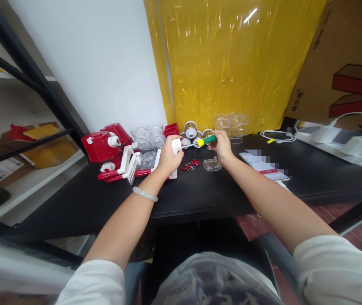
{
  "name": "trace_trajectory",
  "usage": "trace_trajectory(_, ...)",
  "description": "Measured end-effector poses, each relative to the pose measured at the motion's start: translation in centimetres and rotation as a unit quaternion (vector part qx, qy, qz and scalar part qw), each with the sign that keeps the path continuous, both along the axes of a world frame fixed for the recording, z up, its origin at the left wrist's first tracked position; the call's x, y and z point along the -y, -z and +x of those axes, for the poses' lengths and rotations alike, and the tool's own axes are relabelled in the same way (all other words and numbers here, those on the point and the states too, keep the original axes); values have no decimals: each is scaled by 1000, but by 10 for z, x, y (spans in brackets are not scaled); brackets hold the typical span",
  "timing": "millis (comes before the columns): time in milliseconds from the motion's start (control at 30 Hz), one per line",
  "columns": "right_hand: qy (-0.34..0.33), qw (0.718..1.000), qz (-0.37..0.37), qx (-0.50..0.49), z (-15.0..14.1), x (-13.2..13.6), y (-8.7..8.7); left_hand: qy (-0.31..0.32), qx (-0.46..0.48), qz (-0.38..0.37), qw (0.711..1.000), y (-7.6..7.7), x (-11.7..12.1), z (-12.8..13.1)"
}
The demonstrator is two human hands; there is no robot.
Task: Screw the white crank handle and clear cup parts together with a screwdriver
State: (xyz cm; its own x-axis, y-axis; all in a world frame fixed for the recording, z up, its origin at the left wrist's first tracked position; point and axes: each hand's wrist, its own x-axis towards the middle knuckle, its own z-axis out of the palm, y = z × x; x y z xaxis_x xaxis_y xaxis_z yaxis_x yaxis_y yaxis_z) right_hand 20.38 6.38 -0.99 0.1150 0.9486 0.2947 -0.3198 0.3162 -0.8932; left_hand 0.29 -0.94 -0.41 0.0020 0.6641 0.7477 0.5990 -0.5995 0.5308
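My left hand [169,156] is closed around a white round plastic part [176,146], most of it hidden by the fingers. With my right hand [222,148] I grip a screwdriver [206,140] by its green and yellow handle. Its metal shaft points left, and the tip meets or nearly meets the white part. On the black table below lie several small red pieces and screws [194,163]. A clear plastic piece [211,164] rests beneath my right hand. White and red handled parts [130,167] lie left of my left hand.
Red housings [100,146] and clear plastic cups [149,137] stand at the back left. More clear cups [231,123] and white cylinders [191,129] are at the back. A phone [265,165] lies right of my right forearm, with a power strip [333,146] beyond.
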Motion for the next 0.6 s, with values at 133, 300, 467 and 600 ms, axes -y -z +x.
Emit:
trace_trajectory(133,12,1000,15,5,-1,0,1,-2,2,1,1000,0,0,-1)
trace_trajectory(300,18,1000,10,12,-1,7,-1,-9,-3,-2,1000,1,0,-2)
trace_trajectory(467,-14,1000,-12,-16,0,9,-3,-2,-4,-8,1000,1,0,-1)
trace_trajectory(600,-10,1000,-4,-8,0,5,-2,-1,-3,-10,1000,2,-1,-1)
